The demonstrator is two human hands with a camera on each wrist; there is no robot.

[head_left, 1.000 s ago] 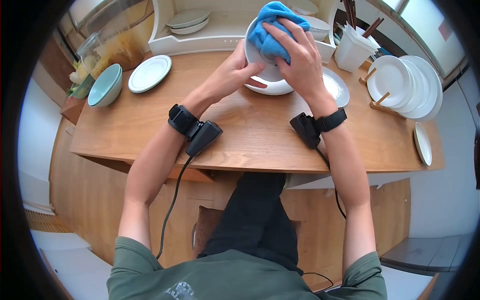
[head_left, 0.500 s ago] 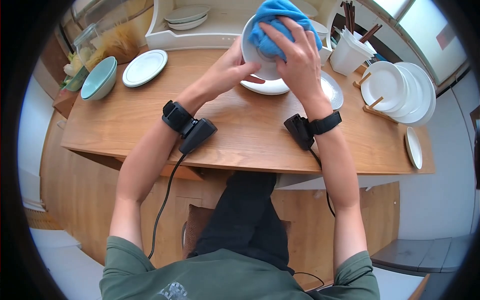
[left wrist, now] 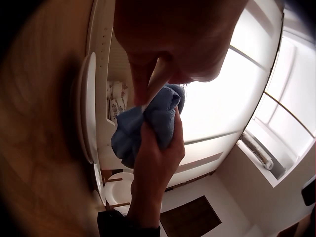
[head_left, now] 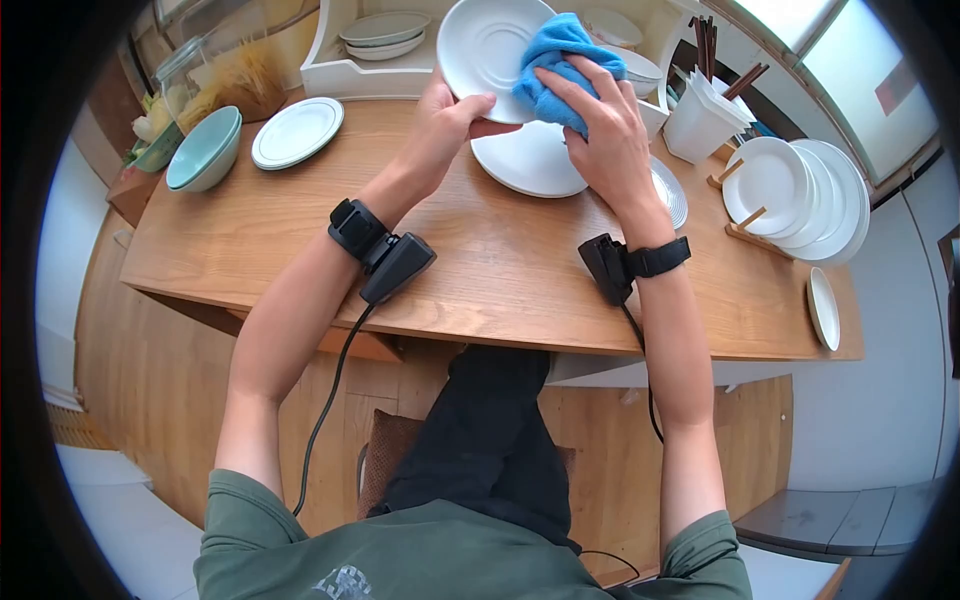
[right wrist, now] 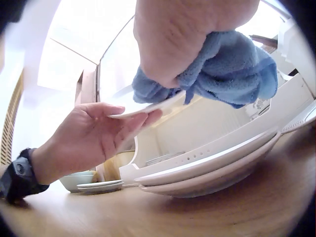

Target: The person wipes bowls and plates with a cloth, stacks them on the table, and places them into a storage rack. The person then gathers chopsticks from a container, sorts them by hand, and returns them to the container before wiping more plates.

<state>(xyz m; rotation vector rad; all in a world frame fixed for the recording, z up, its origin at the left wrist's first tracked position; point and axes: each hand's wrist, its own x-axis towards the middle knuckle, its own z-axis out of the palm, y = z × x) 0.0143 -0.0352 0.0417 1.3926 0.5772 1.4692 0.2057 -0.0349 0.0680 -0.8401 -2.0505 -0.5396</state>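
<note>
My left hand [head_left: 432, 130] holds a small white saucer [head_left: 482, 55] by its lower edge, thumb on the face and fingers behind. The saucer is tilted up above the desk, its ringed face towards me. A blue cloth [head_left: 548, 68] is bunched in my right hand [head_left: 612, 140], which grips it against the saucer's right rim. In the left wrist view the cloth [left wrist: 153, 123] folds over the saucer's edge, and part of the rim is hidden. Below the hands, two stacked white plates [right wrist: 212, 165] lie on the desk.
A ridged glass-like plate [head_left: 668, 192] lies right of the stack. White plates stand in a wooden rack [head_left: 752, 238] at right, near a small oval dish [head_left: 823, 308]. Green bowls [head_left: 205, 150] and white plates [head_left: 298, 133] sit at left. A white shelf [head_left: 375, 82] and chopstick holder [head_left: 705, 115] stand behind.
The saucer has moved up and left and shows more of its face. The cloth has slid from across the face to the right rim, with my right hand still gripping it.
</note>
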